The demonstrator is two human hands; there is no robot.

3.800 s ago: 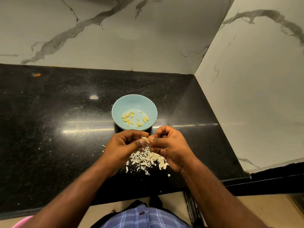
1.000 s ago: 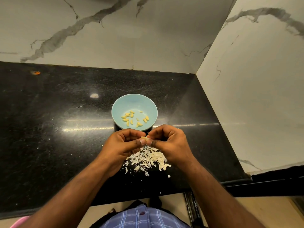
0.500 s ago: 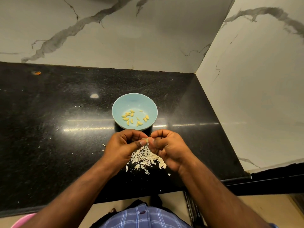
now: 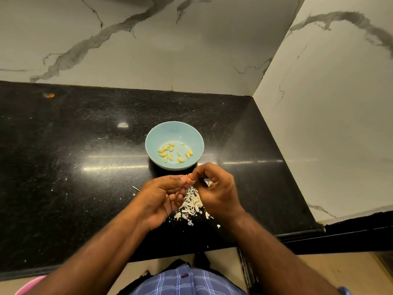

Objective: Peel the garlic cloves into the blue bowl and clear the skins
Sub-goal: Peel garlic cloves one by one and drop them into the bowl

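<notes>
Black counter (image 4: 63, 177): a small, slippery clove (image 4: 188, 179) is pinched between left hand (image 4: 163, 196) and right hand (image 4: 217, 188); papery skins (image 4: 191, 204) are piled below.

Black speckled stone bench (image 4: 63, 167), glossy, with light glare streaks across its middle. White marble walls with grey veins: back wall (image 4: 148, 50) and right wall (image 4: 329, 103) meet at the bench's far right corner. Beige floor (image 4: 319, 271) below the near edge.
</notes>
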